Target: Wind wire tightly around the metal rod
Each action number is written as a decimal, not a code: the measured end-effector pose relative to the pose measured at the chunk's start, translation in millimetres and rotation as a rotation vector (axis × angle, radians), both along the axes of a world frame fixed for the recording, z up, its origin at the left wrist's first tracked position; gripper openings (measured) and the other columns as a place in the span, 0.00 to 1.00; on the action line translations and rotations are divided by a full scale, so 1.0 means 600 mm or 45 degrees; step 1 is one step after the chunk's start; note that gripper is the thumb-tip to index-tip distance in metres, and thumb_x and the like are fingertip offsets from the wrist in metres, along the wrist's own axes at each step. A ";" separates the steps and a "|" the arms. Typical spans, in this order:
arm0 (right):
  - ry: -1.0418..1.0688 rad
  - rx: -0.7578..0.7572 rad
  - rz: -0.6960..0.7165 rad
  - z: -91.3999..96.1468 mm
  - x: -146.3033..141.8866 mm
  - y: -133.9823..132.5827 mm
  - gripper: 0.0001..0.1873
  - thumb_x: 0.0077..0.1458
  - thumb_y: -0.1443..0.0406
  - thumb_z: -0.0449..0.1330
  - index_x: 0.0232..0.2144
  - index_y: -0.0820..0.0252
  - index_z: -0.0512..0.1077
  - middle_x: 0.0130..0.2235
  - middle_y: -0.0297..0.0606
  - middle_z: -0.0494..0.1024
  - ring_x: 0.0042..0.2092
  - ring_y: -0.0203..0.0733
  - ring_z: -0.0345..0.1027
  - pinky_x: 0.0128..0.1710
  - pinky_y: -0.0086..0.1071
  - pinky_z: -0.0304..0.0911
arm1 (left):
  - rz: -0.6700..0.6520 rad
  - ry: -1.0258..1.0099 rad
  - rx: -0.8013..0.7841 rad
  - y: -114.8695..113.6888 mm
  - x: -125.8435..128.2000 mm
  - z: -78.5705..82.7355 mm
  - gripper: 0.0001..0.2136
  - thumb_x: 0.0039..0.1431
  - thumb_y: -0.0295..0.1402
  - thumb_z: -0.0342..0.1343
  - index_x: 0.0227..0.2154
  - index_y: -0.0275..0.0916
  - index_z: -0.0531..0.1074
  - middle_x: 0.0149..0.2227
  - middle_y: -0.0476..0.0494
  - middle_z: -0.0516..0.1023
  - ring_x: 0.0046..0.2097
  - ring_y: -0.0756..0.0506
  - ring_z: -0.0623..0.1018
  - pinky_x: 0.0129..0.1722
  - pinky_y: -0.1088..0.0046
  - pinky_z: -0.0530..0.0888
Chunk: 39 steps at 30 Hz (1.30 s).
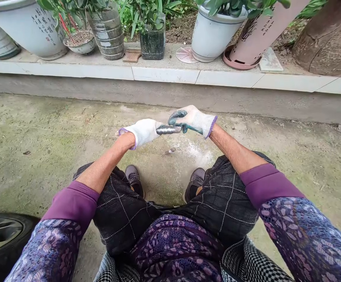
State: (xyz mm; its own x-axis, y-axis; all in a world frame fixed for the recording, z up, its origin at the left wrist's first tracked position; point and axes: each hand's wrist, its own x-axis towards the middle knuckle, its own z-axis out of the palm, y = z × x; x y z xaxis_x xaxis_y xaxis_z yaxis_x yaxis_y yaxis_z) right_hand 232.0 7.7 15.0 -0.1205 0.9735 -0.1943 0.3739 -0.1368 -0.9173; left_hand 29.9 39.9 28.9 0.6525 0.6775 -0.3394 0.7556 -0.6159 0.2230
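Observation:
White gloves with purple cuffs and dark green palms cover both my hands. My left hand (pixel 144 131) is closed around one end of a short stick wound with silvery wire (pixel 169 129). The bare end of the stick points right, toward my right hand (pixel 191 119). My right hand's fingers are curled in at that end, thumb below. Whatever they pinch there is too small to make out. On the ground beneath my hands lies a small brown piece (pixel 170 150) beside a patch of white powder (pixel 198 152).
A low tiled ledge (pixel 164 74) runs across ahead, bearing several potted plants, including a white pot (pixel 217 33) and a pink pot (pixel 254 37). A tree stump (pixel 329 43) stands at the right. At lower left is a wheel (pixel 8 239). My shoes (pixel 134 178) flank the concrete below.

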 end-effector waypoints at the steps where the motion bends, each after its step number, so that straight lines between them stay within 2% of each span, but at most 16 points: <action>1: 0.023 0.000 0.015 0.001 0.000 0.002 0.06 0.46 0.70 0.64 0.29 0.67 0.80 0.25 0.35 0.77 0.22 0.30 0.64 0.17 0.24 0.60 | 0.029 -0.106 -0.056 -0.004 -0.001 0.004 0.14 0.63 0.36 0.52 0.41 0.39 0.82 0.32 0.45 0.81 0.34 0.46 0.76 0.36 0.71 0.71; 3: 0.069 -0.006 0.003 -0.001 -0.002 0.005 0.05 0.47 0.69 0.64 0.29 0.67 0.79 0.24 0.36 0.77 0.21 0.31 0.65 0.16 0.24 0.59 | 0.125 -0.308 -0.181 -0.009 -0.002 0.009 0.14 0.60 0.34 0.54 0.43 0.38 0.82 0.32 0.47 0.80 0.31 0.49 0.75 0.33 0.73 0.71; 6: 0.105 0.015 -0.078 -0.009 -0.011 0.006 0.05 0.50 0.69 0.63 0.30 0.67 0.79 0.24 0.38 0.78 0.22 0.32 0.67 0.16 0.24 0.58 | 0.387 -0.477 -0.314 -0.006 -0.003 0.013 0.16 0.57 0.33 0.57 0.48 0.38 0.80 0.27 0.49 0.76 0.24 0.52 0.70 0.26 0.74 0.68; 8: 0.079 0.016 -0.087 -0.015 -0.021 0.000 0.05 0.51 0.68 0.63 0.31 0.66 0.79 0.25 0.38 0.79 0.22 0.32 0.67 0.16 0.25 0.58 | 0.536 -0.514 -0.307 0.004 -0.005 0.013 0.17 0.59 0.35 0.57 0.50 0.39 0.79 0.26 0.49 0.75 0.21 0.52 0.68 0.23 0.74 0.67; 10: 0.007 0.003 -0.016 -0.019 -0.031 -0.010 0.05 0.53 0.68 0.63 0.32 0.65 0.79 0.26 0.36 0.79 0.22 0.31 0.66 0.18 0.25 0.59 | 0.573 -0.467 -0.185 0.018 -0.007 0.011 0.17 0.61 0.35 0.56 0.50 0.38 0.79 0.28 0.46 0.77 0.23 0.50 0.70 0.25 0.73 0.69; 12: -0.119 0.023 0.093 -0.019 -0.038 -0.022 0.06 0.55 0.67 0.62 0.32 0.63 0.79 0.26 0.35 0.78 0.23 0.32 0.66 0.20 0.26 0.59 | 0.506 -0.278 0.015 0.031 -0.008 0.003 0.15 0.64 0.34 0.53 0.49 0.38 0.80 0.33 0.42 0.81 0.29 0.47 0.77 0.32 0.71 0.73; 15: -0.376 0.132 0.213 -0.016 -0.039 -0.032 0.07 0.56 0.67 0.61 0.32 0.61 0.80 0.27 0.33 0.78 0.25 0.32 0.65 0.24 0.27 0.58 | 0.307 0.162 0.231 0.040 -0.006 -0.016 0.17 0.66 0.29 0.48 0.49 0.37 0.79 0.39 0.34 0.83 0.41 0.39 0.83 0.42 0.65 0.76; 17: -0.536 0.227 0.247 -0.015 -0.032 -0.030 0.08 0.56 0.66 0.61 0.31 0.61 0.80 0.26 0.33 0.78 0.26 0.33 0.64 0.26 0.28 0.56 | 0.139 0.343 0.240 0.034 -0.002 -0.030 0.18 0.66 0.28 0.47 0.50 0.37 0.79 0.40 0.31 0.84 0.44 0.36 0.84 0.45 0.63 0.76; 20: -0.603 0.317 0.243 -0.019 -0.016 -0.019 0.08 0.56 0.67 0.61 0.30 0.61 0.81 0.29 0.34 0.79 0.29 0.35 0.66 0.29 0.29 0.57 | -0.060 0.425 0.155 0.017 0.006 -0.045 0.17 0.64 0.27 0.48 0.49 0.37 0.80 0.40 0.30 0.84 0.45 0.34 0.84 0.44 0.62 0.77; 22: -0.513 0.266 0.198 -0.024 -0.008 -0.011 0.07 0.54 0.68 0.62 0.31 0.61 0.81 0.29 0.34 0.80 0.29 0.34 0.67 0.28 0.28 0.59 | -0.084 0.349 0.090 0.007 0.010 -0.046 0.15 0.61 0.26 0.51 0.44 0.37 0.81 0.37 0.31 0.84 0.43 0.34 0.84 0.42 0.62 0.77; 25: -0.233 0.073 0.125 -0.027 -0.005 -0.005 0.07 0.51 0.69 0.61 0.31 0.62 0.80 0.26 0.32 0.77 0.23 0.32 0.64 0.22 0.26 0.59 | 0.048 0.016 -0.050 -0.002 0.009 -0.035 0.08 0.54 0.29 0.58 0.33 0.40 0.82 0.30 0.40 0.82 0.37 0.39 0.83 0.37 0.67 0.75; 27: -0.021 -0.009 0.080 -0.025 -0.008 -0.003 0.07 0.50 0.69 0.61 0.30 0.63 0.79 0.24 0.32 0.77 0.21 0.32 0.64 0.18 0.26 0.59 | 0.130 -0.167 -0.099 -0.004 0.004 -0.021 0.06 0.52 0.31 0.59 0.31 0.41 0.81 0.26 0.46 0.80 0.32 0.43 0.81 0.33 0.71 0.74; 30: 0.167 -0.025 -0.021 -0.022 -0.015 0.001 0.04 0.49 0.70 0.61 0.27 0.63 0.77 0.23 0.34 0.77 0.21 0.33 0.67 0.16 0.26 0.61 | 0.219 -0.287 -0.121 -0.007 -0.005 -0.001 0.09 0.52 0.33 0.58 0.34 0.41 0.81 0.24 0.48 0.78 0.26 0.47 0.76 0.26 0.74 0.71; 33: 0.208 0.019 -0.084 -0.029 -0.023 0.006 0.02 0.49 0.69 0.63 0.28 0.64 0.77 0.24 0.36 0.79 0.22 0.34 0.69 0.16 0.25 0.63 | 0.412 -0.474 -0.238 -0.009 -0.009 0.011 0.11 0.53 0.33 0.59 0.39 0.39 0.80 0.23 0.49 0.75 0.21 0.51 0.69 0.21 0.74 0.67; 36: 0.155 0.038 -0.061 -0.038 -0.031 0.004 0.06 0.51 0.67 0.65 0.32 0.64 0.78 0.26 0.37 0.80 0.23 0.34 0.71 0.16 0.24 0.62 | 0.578 -0.559 -0.278 -0.003 -0.006 0.014 0.10 0.55 0.32 0.59 0.40 0.38 0.79 0.22 0.51 0.72 0.20 0.53 0.65 0.21 0.75 0.65; 39: 0.037 0.037 0.008 -0.036 -0.037 -0.009 0.07 0.53 0.67 0.64 0.34 0.64 0.79 0.28 0.37 0.80 0.24 0.33 0.71 0.17 0.24 0.61 | 0.600 -0.491 -0.182 0.016 -0.002 0.004 0.12 0.59 0.32 0.57 0.44 0.38 0.80 0.25 0.49 0.73 0.23 0.52 0.68 0.25 0.75 0.68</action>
